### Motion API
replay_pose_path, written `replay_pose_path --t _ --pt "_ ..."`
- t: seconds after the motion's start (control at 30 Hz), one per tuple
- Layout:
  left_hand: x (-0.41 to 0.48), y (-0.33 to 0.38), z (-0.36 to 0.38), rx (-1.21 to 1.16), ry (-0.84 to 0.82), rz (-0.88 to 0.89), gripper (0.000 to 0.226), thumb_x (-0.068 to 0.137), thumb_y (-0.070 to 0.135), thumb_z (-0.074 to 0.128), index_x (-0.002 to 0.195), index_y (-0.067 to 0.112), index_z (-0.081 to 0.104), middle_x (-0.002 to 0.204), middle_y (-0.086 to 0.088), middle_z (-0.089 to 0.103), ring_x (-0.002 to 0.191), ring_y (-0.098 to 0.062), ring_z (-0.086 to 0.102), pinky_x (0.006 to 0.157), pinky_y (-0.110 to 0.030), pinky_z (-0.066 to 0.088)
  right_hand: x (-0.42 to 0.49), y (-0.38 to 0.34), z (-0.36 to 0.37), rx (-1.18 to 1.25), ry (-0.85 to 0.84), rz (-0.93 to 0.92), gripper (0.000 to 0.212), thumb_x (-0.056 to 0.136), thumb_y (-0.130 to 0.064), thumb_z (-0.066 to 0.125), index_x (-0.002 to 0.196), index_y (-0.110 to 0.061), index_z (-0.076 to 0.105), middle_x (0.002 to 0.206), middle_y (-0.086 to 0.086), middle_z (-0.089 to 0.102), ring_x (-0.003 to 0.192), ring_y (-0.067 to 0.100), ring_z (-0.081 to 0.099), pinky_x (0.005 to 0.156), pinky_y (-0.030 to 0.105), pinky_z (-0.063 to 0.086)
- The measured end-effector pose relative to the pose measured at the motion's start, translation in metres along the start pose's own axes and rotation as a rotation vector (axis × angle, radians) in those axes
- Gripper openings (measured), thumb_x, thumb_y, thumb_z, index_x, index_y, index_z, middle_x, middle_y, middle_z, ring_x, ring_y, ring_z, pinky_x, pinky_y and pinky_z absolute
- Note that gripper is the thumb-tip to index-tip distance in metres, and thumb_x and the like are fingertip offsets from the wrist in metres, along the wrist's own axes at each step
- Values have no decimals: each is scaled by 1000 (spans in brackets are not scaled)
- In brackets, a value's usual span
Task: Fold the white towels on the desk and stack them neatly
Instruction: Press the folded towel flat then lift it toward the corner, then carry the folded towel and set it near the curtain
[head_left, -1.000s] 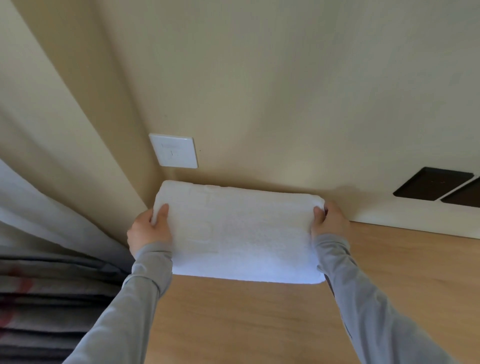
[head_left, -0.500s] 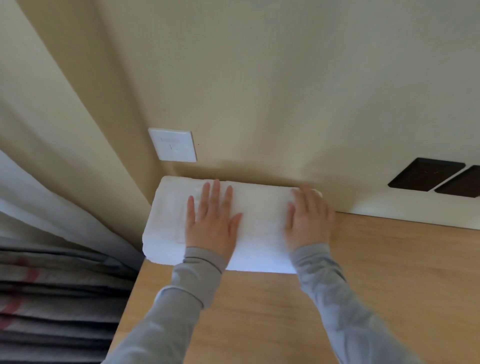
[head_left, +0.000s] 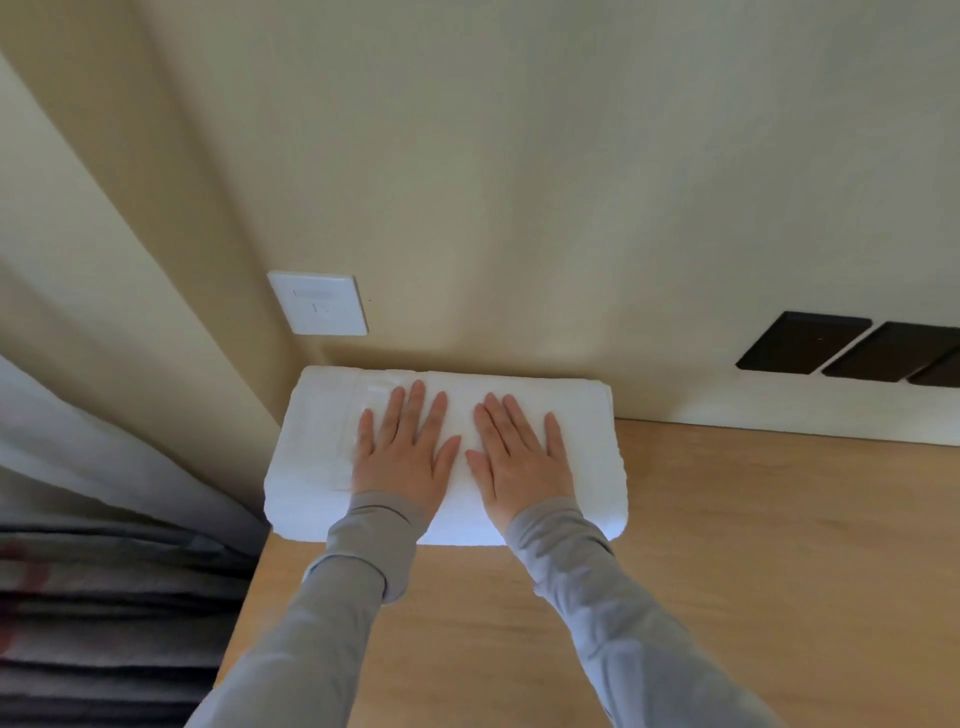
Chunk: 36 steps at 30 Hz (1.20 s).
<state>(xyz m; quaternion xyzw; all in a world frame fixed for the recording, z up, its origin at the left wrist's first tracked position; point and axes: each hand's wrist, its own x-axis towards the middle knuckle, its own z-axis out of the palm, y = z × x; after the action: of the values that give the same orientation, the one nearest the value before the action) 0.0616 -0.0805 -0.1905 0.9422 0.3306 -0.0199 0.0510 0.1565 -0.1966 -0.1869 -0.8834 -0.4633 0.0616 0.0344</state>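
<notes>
A thick folded white towel stack (head_left: 592, 441) lies in the far left corner of the wooden desk (head_left: 727, 545), against the wall. My left hand (head_left: 402, 449) rests flat on its top, fingers straight and spread. Beside it, my right hand (head_left: 519, 452) presses flat on the towel too, the two thumbs nearly touching. Both arms wear grey sleeves. How many towels make up the stack cannot be told.
A white wall switch plate (head_left: 318, 304) sits just above the towel. Dark rectangular panels (head_left: 802, 343) are on the wall at the right. A pale curtain (head_left: 78, 415) and dark striped fabric (head_left: 104, 597) lie left of the desk edge.
A second ago both hands gripped the towel's ends and lowered it into the corner. They then let go and laid flat on top; the right hand has slid leftward toward the middle.
</notes>
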Motion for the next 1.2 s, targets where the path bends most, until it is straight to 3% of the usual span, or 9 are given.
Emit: replay_pose_path --t 0.1,0.2,0.33,0.4,0.5,0.67,0.83,1.07,1.2 --pt "-8 -22 -13 26 -16 55 59 90 52 -2 143 34 -19 156 8 -18 144 -12 -14 117 -41 -8 -9 17 -22 34 -4 24 57 100 -44 14 150 -22 2 159 -3 -3 146 14 -6 117 42 -5" --pt "-14 -37 -37 -57 -14 -26 60 96 49 12 150 27 -1 158 4 -8 146 -18 -5 118 -39 0 -23 42 -56 13 71 71 57 100 -44 15 150 -19 7 159 1 4 146 16 1 118 38 6" --pt "-14 -11 -85 -157 124 80 50 98 36 34 144 17 34 156 -2 21 136 -24 33 110 -37 28 -44 70 -106 8 150 136 55 100 -43 20 149 -18 16 157 2 18 144 17 17 112 35 24" --pt "-14 14 -111 -153 199 191 45 97 31 41 139 15 42 153 -2 29 131 -26 41 105 -39 35 -54 82 -131 7 190 155 55 100 -43 22 147 -16 20 155 4 24 141 18 23 110 34 26" --pt "-16 58 -141 -122 249 275 48 97 31 42 142 15 39 154 -4 26 136 -24 35 109 -38 30 -76 104 -164 -23 226 172 54 99 -43 23 146 -15 24 152 3 28 140 18 26 112 36 24" --pt "-35 148 -165 5 264 309 53 100 41 24 149 23 17 158 4 5 143 -14 15 115 -33 16 -140 163 -214 -69 336 244 50 99 -42 27 141 -17 32 147 -1 35 136 16 30 113 34 21" --pt "-73 257 -183 32 281 411 52 99 42 24 148 26 18 158 7 7 143 -10 13 116 -33 12 -234 239 -255 -91 423 333 49 98 -41 30 141 -17 32 145 -2 37 134 17 32 110 32 24" --pt "-145 444 -207 5 355 604 51 100 42 21 148 25 18 157 7 13 144 -9 10 117 -38 4 -392 354 -296 -164 477 510 51 99 -41 28 145 -20 24 150 -3 28 139 11 24 114 31 17" --pt "-180 535 -215 -10 376 741 52 100 42 19 148 25 15 157 7 12 144 -10 9 117 -39 3 -466 404 -310 -187 486 612 56 94 -44 21 142 -18 31 145 -2 37 135 12 31 110 30 23"
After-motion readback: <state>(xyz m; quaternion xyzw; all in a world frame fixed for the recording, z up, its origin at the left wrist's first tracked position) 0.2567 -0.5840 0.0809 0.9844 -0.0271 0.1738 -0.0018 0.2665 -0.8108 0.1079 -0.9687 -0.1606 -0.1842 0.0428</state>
